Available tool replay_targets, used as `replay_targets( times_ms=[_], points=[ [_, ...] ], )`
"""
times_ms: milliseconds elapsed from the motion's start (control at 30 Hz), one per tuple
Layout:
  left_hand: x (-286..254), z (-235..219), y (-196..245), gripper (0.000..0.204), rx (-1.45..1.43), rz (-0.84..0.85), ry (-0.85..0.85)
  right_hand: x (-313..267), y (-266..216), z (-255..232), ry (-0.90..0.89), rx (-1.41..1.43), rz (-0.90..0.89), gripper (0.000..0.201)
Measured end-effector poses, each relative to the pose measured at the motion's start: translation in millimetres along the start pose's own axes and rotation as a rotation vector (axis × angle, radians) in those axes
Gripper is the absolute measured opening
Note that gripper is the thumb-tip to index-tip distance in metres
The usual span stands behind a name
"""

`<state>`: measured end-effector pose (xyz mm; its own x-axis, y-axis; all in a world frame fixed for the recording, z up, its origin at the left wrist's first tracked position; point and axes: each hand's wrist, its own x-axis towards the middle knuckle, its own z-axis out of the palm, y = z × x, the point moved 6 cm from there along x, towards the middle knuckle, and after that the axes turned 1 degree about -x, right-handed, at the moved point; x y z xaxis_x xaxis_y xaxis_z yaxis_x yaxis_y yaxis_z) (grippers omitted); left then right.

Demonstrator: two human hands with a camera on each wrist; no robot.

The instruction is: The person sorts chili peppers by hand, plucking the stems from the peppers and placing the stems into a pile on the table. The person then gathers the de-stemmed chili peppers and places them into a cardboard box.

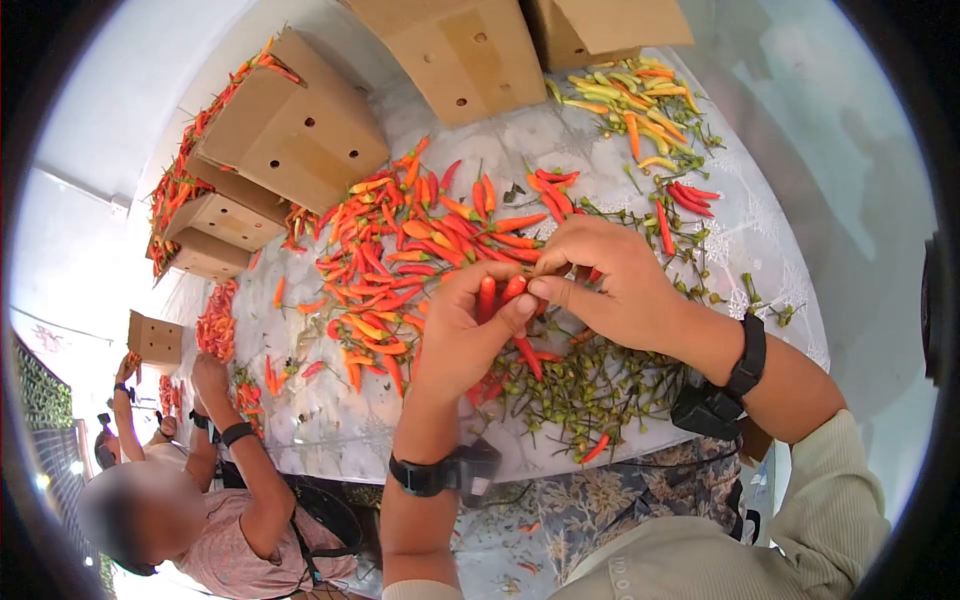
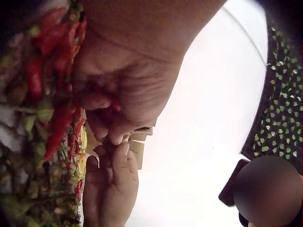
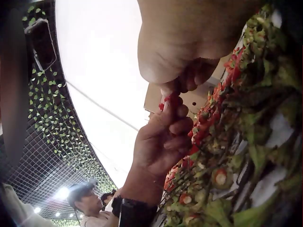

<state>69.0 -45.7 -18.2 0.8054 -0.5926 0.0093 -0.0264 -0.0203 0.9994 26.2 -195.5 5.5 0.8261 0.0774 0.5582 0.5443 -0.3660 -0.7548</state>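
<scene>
Open cardboard cartons [image 1: 300, 130] heaped with red chillies [image 1: 183, 192] line the left, with further boxes [image 1: 455, 60] at top centre, contents out of sight. On the white-covered tabletop [image 1: 765, 225], loose red and orange chillies [image 1: 370, 250] spread toward a person's left hand [image 1: 460, 335], curled around red peppers [image 1: 487, 298], and right hand [image 1: 625, 285], pinching one pepper's end above green stems [image 1: 600, 400]; yellow chillies [image 1: 655, 120] lie upper right. Leaf-hung mesh [image 3: 45, 127] backs the room, beside pale walls [image 1: 860, 170]
</scene>
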Motion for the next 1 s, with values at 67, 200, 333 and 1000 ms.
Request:
replay_targets(
  times_ms=[67, 200, 333, 1000],
  points=[
    [0.7, -1.4, 1.2, 0.019, 0.004, 0.006, 0.006, 2.0, 3.7, 1.3, -0.003, 0.020, -0.005, 0.014],
    [-1.3, -0.7, -0.6, 0.020, 0.018, 0.022, -0.005, -1.5, 7.7, 2.7, -0.030, 0.100, 0.100, 0.015],
    [-1.8, 0.2, -1.0, 0.021, -0.015, 0.019, -0.032, -2.9, 17.0, 6.9, -0.052, 0.307, 0.226, 0.016],
    [-0.7, -12.3, 7.0, 0.012, -0.364, 0.014, 0.054, 10.5, 21.2, -48.1, 0.088, -0.310, 0.162, 0.016]
  ],
)
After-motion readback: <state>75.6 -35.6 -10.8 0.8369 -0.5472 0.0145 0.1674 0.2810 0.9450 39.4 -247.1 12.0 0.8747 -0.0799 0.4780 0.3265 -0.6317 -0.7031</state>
